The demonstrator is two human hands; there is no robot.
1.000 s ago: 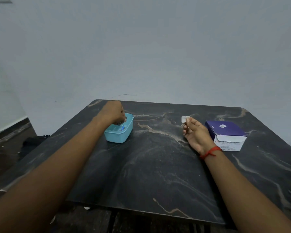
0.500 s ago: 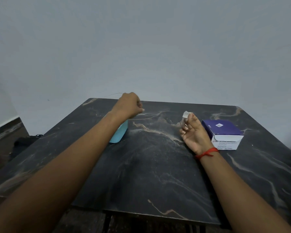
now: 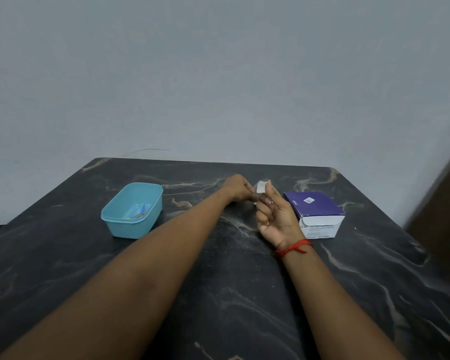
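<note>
R grip (image 3: 276, 211) pinches small white packet (image 3: 260, 187) above table (image 3: 218, 281), near purple box (image 3: 315, 206). L grip (image 3: 238, 189) curled at packet's edge; can't tell if pinching. Blue tub (image 3: 109, 216) further left.

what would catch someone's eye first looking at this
The two hands meeting mid-table: the right hand and left hand pinch a small white packet between them. A teal tub sits to their left and a purple-and-white box to their right, on the dark marbled table.
</note>
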